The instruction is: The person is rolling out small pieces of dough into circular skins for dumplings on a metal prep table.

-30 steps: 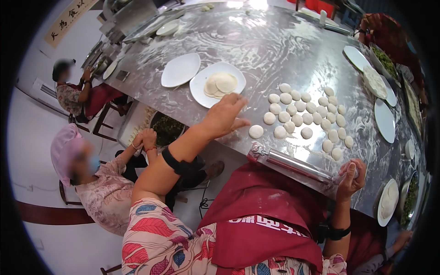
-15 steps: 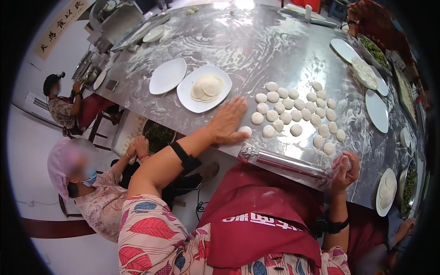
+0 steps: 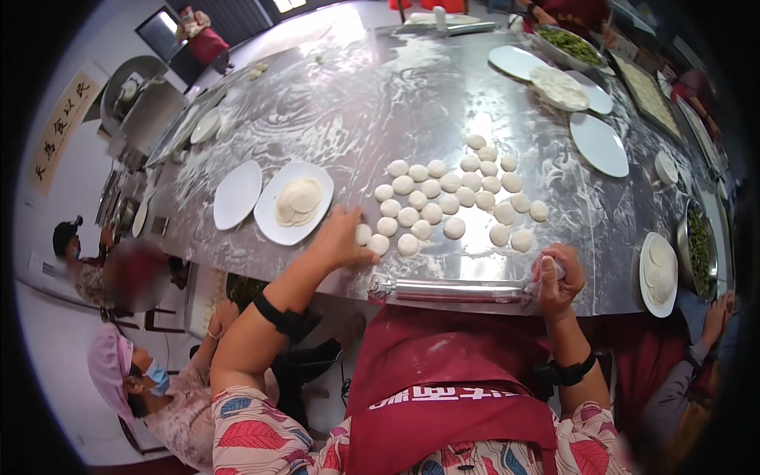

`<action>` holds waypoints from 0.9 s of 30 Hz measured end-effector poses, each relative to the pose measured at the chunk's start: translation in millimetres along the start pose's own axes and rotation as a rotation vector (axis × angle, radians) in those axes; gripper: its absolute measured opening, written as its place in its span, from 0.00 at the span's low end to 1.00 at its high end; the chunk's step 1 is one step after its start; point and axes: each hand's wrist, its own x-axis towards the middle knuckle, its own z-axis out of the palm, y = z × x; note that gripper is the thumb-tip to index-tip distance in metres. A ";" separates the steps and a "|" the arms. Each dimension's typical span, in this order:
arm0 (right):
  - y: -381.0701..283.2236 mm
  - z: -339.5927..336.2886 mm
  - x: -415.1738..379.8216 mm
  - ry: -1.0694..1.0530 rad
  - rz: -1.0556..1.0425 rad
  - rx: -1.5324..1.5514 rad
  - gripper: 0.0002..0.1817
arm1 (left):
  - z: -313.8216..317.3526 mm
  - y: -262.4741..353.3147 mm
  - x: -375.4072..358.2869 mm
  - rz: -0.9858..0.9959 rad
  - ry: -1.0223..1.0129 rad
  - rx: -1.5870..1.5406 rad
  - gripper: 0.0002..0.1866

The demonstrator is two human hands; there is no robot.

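Note:
Many small round dough pieces (image 3: 454,228) lie on the floured metal table (image 3: 332,95). My left hand (image 3: 342,237) rests at the left edge of this group, thumb apart from the fingers, beside the nearest piece and holding nothing. A metal rolling pin (image 3: 459,290) with clear wrapping at its ends lies along the table's front edge. My right hand (image 3: 560,279) is closed round the wrapped right end of the pin. Left of the dough pieces, a white plate (image 3: 269,223) holds stacked thin wrappers (image 3: 298,201). Another white plate (image 3: 237,195) is beside it.
White plates (image 3: 599,145) and a bowl of chopped greens (image 3: 568,47) are at the back right. Nearer right are a plate of wrappers (image 3: 659,274) and a second greens bowl (image 3: 701,249). A person in a pink cap (image 3: 111,364) sits at lower left; others stand around.
The view has shifted, so the table and dough appear further left. My left hand, spread flat before, is now more bent and turned in against the dough pieces. My right hand keeps its hold.

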 end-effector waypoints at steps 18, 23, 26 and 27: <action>-7.1 -9.4 -13.6 -0.007 0.107 -0.146 0.14 | -18.7 69.2 45.7 0.124 -0.527 0.152 0.20; -20.9 -15.2 -14.4 -0.139 0.355 -0.119 0.19 | 7.3 79.2 52.4 0.263 -0.192 -0.212 0.15; -12.9 -29.3 -12.8 -0.157 0.198 -0.162 0.23 | 7.7 89.9 41.9 0.316 -0.012 -0.249 0.12; 10.6 -40.3 -21.3 -0.141 0.289 -0.012 0.32 | 9.9 95.8 28.5 0.368 0.060 -0.214 0.13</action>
